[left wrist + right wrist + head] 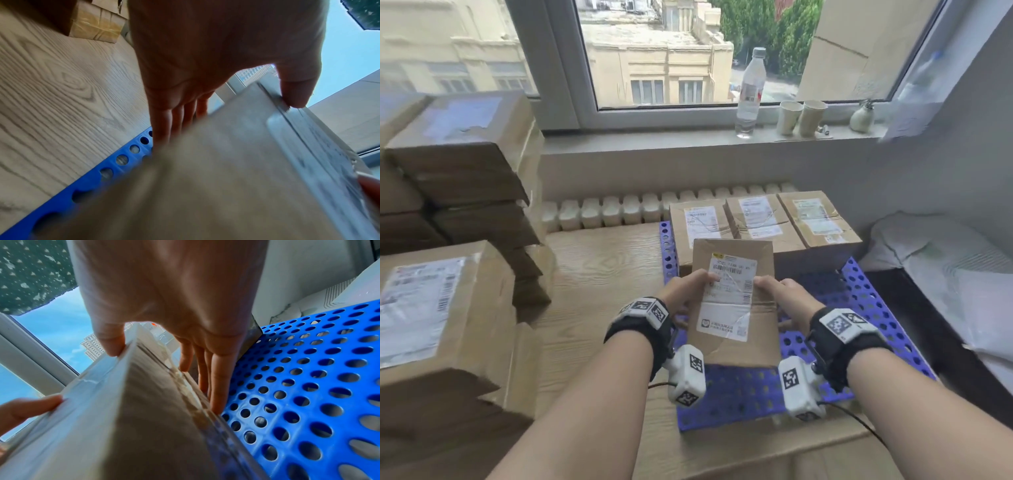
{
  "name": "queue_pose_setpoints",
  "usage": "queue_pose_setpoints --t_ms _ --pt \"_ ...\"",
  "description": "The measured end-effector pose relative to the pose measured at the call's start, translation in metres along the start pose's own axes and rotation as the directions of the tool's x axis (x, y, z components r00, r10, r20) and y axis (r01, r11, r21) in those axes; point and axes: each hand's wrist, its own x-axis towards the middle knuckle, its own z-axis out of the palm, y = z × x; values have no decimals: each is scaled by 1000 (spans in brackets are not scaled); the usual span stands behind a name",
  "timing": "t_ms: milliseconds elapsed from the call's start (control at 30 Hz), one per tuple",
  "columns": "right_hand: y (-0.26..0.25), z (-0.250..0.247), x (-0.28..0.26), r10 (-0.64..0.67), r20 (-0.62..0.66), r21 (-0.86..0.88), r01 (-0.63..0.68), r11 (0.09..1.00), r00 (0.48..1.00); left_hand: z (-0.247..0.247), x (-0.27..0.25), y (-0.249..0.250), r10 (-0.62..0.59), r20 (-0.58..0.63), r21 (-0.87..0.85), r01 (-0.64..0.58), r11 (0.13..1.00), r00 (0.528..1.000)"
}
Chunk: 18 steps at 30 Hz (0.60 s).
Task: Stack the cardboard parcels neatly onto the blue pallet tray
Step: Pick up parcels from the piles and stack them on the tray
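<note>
Both hands hold one cardboard parcel (734, 301) with a white shipping label above the blue pallet tray (859, 301). My left hand (683, 291) grips its left side, thumb on the label and fingers underneath. My right hand (784, 294) grips the right side the same way. In the left wrist view the parcel (216, 178) fills the lower frame beside the tray's edge (98, 175). The right wrist view shows the parcel (144, 418) just above the perforated tray (308, 386). Three labelled parcels (763, 222) lie in a row at the tray's far end.
Tall stacks of cardboard boxes (458, 178) stand at the left, with a large labelled box (431, 315) nearer. A water bottle (750, 89) and two paper cups (801, 116) sit on the windowsill. White plastic bags (945, 274) lie to the tray's right.
</note>
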Motion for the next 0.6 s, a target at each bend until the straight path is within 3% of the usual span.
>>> queue_pose_setpoints --t_ms 300,467,600 --pt "-5 -22 7 -85 109 -68 92 993 990 4 -7 0 -33 9 -22 33 999 999" --pt "6 -22 5 -4 223 -103 28 994 975 6 -16 -15 -124 38 -13 124 992 992" --pt "11 -5 9 33 260 -144 5 990 965 5 -11 -32 -161 -6 -11 161 987 987"
